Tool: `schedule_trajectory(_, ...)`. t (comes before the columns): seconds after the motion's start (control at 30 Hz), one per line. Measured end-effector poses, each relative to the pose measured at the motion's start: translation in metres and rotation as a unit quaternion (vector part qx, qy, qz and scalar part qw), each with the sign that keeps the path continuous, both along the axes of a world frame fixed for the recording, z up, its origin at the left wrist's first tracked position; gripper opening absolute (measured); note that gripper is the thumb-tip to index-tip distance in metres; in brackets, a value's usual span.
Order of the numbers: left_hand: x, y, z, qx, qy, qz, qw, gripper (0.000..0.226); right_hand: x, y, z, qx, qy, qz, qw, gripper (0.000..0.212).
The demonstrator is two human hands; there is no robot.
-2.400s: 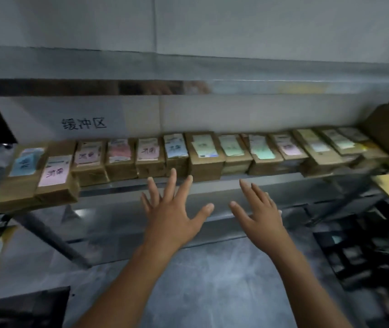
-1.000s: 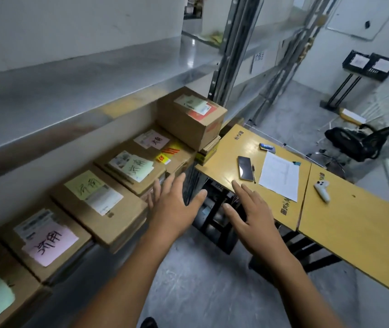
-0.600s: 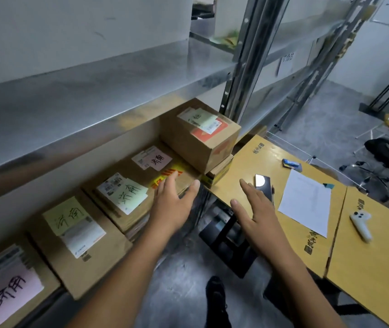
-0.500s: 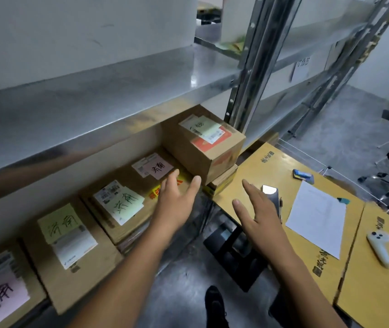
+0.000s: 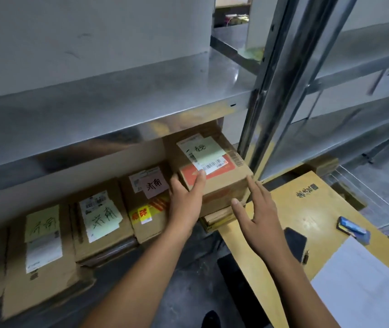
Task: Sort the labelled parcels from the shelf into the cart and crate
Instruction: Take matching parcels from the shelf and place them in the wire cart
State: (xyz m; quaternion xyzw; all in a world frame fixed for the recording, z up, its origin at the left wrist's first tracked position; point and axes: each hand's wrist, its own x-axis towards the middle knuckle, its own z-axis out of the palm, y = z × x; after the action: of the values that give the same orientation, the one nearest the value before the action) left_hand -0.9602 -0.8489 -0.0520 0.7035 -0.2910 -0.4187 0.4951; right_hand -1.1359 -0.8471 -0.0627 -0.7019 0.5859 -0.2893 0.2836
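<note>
- At the right end of the shelf (image 5: 117, 100), under its upper steel board, the tall parcel (image 5: 221, 185) with a pale green note and a red label stands on a flatter parcel (image 5: 217, 217). That puts it above the rest of the row, where it is easy to take from both sides.
- The left hand (image 5: 185, 202) lies against the tall parcel's near left corner. Its fingers are fairly straight, with one digit over the top edge beside the barcode. It touches the box without closing on it, probably to steady it and form one side of a clamp.
- The right hand (image 5: 259, 216) is spread wide and holds nothing. Its fingertips are at the right front corner, but I cannot tell whether they touch.
- Two hands make sense here, since the box looks too broad for one. The low board above leaves little headroom, so I judge it must slide out towards the person.
- The pink-note parcel (image 5: 150, 200) and its neighbours lie label-up, so each destination can be read at a glance.
- Neither cart nor crate is in view. The yellow table (image 5: 311, 209) just beside the tall parcel could crowd the right arm.
</note>
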Motion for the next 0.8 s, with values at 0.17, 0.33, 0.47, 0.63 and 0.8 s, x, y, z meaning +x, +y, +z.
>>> schedule_trajectory(0.17, -0.003, -0.004, -0.012, -0.002, 0.018, 0.024, 1.000, 0.086, -0.005, -0.030, -0.001, -0.002, -0.060, -0.008, 0.998, 0.074)
schedule_trajectory(0.33, -0.008, 0.009, -0.027, -0.032, 0.023, 0.026, 0.999, 0.071, -0.004, -0.052, -0.002, 0.024, -0.095, 0.016, 0.995, 0.070)
schedule_trajectory(0.47, -0.014, 0.023, -0.035, -0.050, 0.034, 0.042, 0.997, 0.080, 0.002, -0.057, -0.002, 0.012, -0.100, 0.043, 0.994, 0.057)
schedule_trajectory(0.63, -0.014, 0.035, -0.024, -0.090, 0.077, 0.040, 0.992, 0.070, 0.003, -0.043, 0.007, 0.000, -0.106, 0.040, 0.994, 0.067)
schedule_trajectory(0.8, -0.004, 0.075, -0.008, -0.135, 0.091, 0.037, 0.986, 0.073, 0.012, -0.005, 0.027, -0.021, -0.107, 0.056, 0.992, 0.067)
